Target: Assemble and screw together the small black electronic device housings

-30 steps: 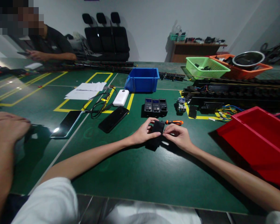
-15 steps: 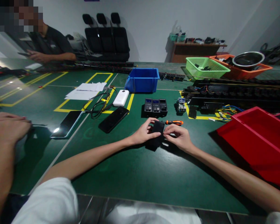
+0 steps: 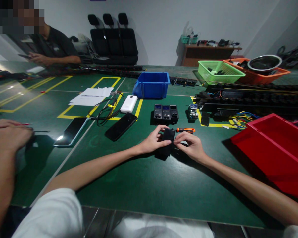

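Between thumb and fingers, my left hand grips a small black box just above the green tabletop. My right hand is closed in a pinch at the box's right side; whatever its fingertips hold is too small to make out. Just beyond the hands lies a screwdriver with an orange and black handle. Farther back, three black modules stand side by side. A small circuit board assembly sits to their right.
A red bin stands at the right, and a blue bin is beyond the modules. Two phones, a white power bank and cables lie left. Another person's hands rest at the left edge; a co-worker sits across.
My hands and the black box stay almost in place; the right fingers shift very slightly. At the left, a red-tipped thing now shows more clearly by the other person's hand.
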A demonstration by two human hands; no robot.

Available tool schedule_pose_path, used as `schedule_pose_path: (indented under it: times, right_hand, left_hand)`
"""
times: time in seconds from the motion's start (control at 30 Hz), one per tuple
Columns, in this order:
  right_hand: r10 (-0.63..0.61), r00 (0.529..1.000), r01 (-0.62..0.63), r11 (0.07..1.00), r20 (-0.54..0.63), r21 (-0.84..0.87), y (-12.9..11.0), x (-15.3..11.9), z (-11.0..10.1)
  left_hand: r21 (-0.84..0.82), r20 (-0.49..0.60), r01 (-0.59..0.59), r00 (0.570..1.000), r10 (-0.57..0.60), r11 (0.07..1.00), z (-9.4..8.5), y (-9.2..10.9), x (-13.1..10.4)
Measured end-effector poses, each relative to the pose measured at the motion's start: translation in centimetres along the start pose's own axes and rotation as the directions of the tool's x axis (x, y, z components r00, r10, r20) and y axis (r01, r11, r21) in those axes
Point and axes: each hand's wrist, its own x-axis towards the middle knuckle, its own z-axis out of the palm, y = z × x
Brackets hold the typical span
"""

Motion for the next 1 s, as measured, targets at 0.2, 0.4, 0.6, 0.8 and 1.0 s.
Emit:
schedule_pose_path:
  times: [0.2,0.4,0.6,0.8,1.0]
  right_hand:
    - [-0.024,1.000,0.024,0.999,0.004,-0.021,-0.25,0.05,0.03]
    - [-0.005,1.000,0.005,0.999,0.001,-0.033,-0.42,0.05,0.08]
    - [-0.015,1.000,0.015,0.999,-0.001,-0.040,-0.42,0.04,0.05]
    - [0.010,1.000,-0.010,0.999,-0.001,-0.053,-0.38,0.02,0.11]
    - [0.084,0.996,-0.085,0.996,-0.011,-0.027,-0.31,-0.16,0.19]
  left_hand:
    - [-0.010,0.002,0.001,1.000,-0.001,1.000,0.08,0.03,-0.03]
    - [-0.011,0.008,-0.007,1.000,0.007,1.000,0.01,0.00,-0.02]
    - [-0.018,0.000,0.011,1.000,-0.011,1.000,0.02,0.07,-0.04]
    - [-0.026,-0.007,0.014,1.000,-0.014,1.000,0.08,0.06,-0.04]
    - [-0.021,0.005,-0.006,1.000,0.007,1.000,0.03,-0.03,-0.06]
